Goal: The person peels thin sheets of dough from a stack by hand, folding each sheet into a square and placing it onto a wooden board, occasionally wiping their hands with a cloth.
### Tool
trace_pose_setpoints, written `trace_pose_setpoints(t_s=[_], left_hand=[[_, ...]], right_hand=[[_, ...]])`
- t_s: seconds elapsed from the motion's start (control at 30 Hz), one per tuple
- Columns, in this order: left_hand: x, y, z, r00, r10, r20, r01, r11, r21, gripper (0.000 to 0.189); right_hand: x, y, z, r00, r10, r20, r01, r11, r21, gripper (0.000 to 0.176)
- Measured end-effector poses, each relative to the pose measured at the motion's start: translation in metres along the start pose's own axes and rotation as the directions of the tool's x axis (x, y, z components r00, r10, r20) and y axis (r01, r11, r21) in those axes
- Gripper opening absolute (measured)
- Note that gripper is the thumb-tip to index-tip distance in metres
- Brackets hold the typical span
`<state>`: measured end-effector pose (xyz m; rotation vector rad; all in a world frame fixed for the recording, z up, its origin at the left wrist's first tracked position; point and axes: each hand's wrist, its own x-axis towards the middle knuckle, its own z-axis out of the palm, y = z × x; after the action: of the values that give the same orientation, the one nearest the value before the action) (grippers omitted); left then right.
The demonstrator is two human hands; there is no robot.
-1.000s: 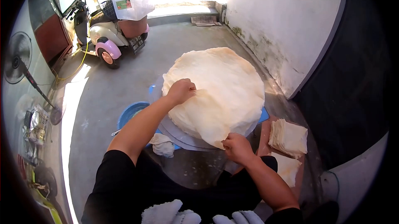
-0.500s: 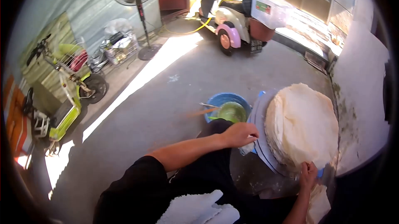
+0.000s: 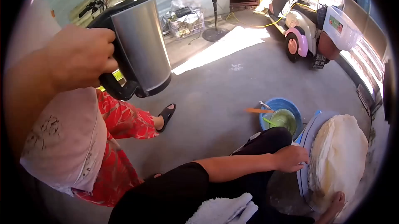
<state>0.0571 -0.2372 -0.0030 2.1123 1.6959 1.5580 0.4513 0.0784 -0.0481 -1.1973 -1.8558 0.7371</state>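
Note:
A thick round stack of thin pale flatbreads (image 3: 343,153) sits at my right on a round, blue-grey board (image 3: 306,149). My left hand (image 3: 292,158) is beside the board's near left edge, fingers curled; anything inside them is hidden. At the lower edge of the stack, my right hand (image 3: 333,204) rests with its fingers stretched out against the flatbreads. Past my knee, a blue basin (image 3: 280,103) holds a green bowl (image 3: 286,119) and an orange-brown stick (image 3: 258,110). A white towel (image 3: 218,211) lies on my lap.
Another person stands close at my left, in red patterned trousers (image 3: 129,116), gripping a steel jug (image 3: 143,43) with a black handle. A fan (image 3: 214,12), a wire basket (image 3: 187,26) and a three-wheeled scooter (image 3: 297,28) stand farther back. A wall runs along the right.
My view has swung left, and a person with a steel jug has come into it. My right hand's fingers have opened from a closed grip at the stack's edge.

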Motion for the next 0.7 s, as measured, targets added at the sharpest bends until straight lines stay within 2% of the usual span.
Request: trace_pose_setpoints(t_s=[0.03,0.1,0.13,0.17,0.2,0.23,0.27,0.3,0.33,0.4,0.43,0.5,0.53,0.57,0.63,0.67,0.7], left_hand=[[0.010,-0.002,-0.005,0.999,0.037,0.022,-0.037,0.999,-0.003,0.015],[0.029,0.007,0.005,0.997,-0.034,0.076,0.043,0.993,-0.112,0.015],[0.042,0.001,0.009,0.998,-0.008,0.069,0.014,0.996,-0.092,0.016],[0.052,-0.007,0.019,0.997,0.013,0.072,-0.006,0.995,-0.099,0.017],[0.065,-0.012,0.020,0.997,0.024,0.078,-0.017,0.995,-0.096,0.020],[0.080,-0.018,0.022,0.995,0.014,0.096,-0.010,0.999,-0.051,0.022],[0.100,-0.021,0.018,0.995,0.041,0.094,-0.035,0.997,-0.069,0.021],[0.117,-0.027,0.022,0.994,0.008,0.106,-0.001,0.998,-0.060,0.021],[0.133,-0.040,0.028,0.995,0.002,0.101,0.004,0.998,-0.065,0.021],[0.165,-0.051,0.039,0.976,-0.086,0.198,0.085,0.996,0.012,0.024],[0.176,-0.054,0.052,0.973,-0.064,0.222,0.067,0.998,-0.004,0.024],[0.201,-0.065,0.070,0.942,-0.109,0.318,0.110,0.994,0.016,0.025],[0.212,-0.071,0.082,0.908,-0.113,0.404,0.112,0.993,0.026,0.031],[0.217,-0.077,0.097,0.906,-0.101,0.412,0.104,0.994,0.015,0.031],[0.227,-0.086,0.131,0.840,-0.015,0.543,-0.067,0.989,0.131,0.039],[0.232,-0.088,0.145,0.782,-0.067,0.619,-0.048,0.985,0.168,0.046],[0.234,-0.094,0.158,0.780,-0.058,0.624,-0.053,0.986,0.158,0.046]], right_hand=[[-0.006,-0.015,0.006,0.999,0.007,-0.040,-0.007,1.000,0.012,0.021],[-0.031,-0.073,-0.002,1.000,-0.009,0.022,0.012,0.994,-0.107,0.020],[-0.041,-0.094,0.004,0.999,0.040,-0.016,-0.040,0.997,-0.064,0.017],[-0.047,-0.104,0.006,0.999,0.047,-0.023,-0.049,0.993,-0.103,0.015],[-0.061,-0.130,0.013,0.997,0.079,0.010,-0.079,0.996,0.029,0.013],[-0.069,-0.135,0.018,0.997,0.081,-0.017,-0.080,0.996,0.041,0.014],[-0.076,-0.146,0.021,0.999,0.042,-0.027,-0.043,0.998,-0.034,0.015],[-0.082,-0.147,0.020,0.998,0.062,0.008,-0.061,0.996,-0.064,0.017],[-0.087,-0.135,0.024,0.999,0.028,-0.028,-0.030,0.998,-0.054,0.017],[-0.095,-0.139,0.025,0.999,0.040,0.000,-0.040,0.997,-0.069,0.018],[-0.103,-0.137,0.024,0.998,0.059,-0.029,-0.061,0.996,-0.072,0.018],[-0.107,-0.144,0.021,0.995,0.076,0.061,-0.067,0.988,-0.141,0.017],[-0.109,-0.143,0.023,0.998,0.042,0.053,-0.038,0.997,-0.062,0.015],[-0.110,-0.138,0.025,0.998,0.049,0.041,-0.046,0.997,-0.067,0.015],[-0.111,-0.132,0.026,0.995,-0.029,0.092,0.041,0.990,-0.133,0.017],[-0.111,-0.136,0.024,0.996,-0.024,0.084,0.036,0.989,-0.141,0.017],[-0.111,-0.144,0.023,0.991,-0.055,0.122,0.078,0.979,-0.188,0.018]])
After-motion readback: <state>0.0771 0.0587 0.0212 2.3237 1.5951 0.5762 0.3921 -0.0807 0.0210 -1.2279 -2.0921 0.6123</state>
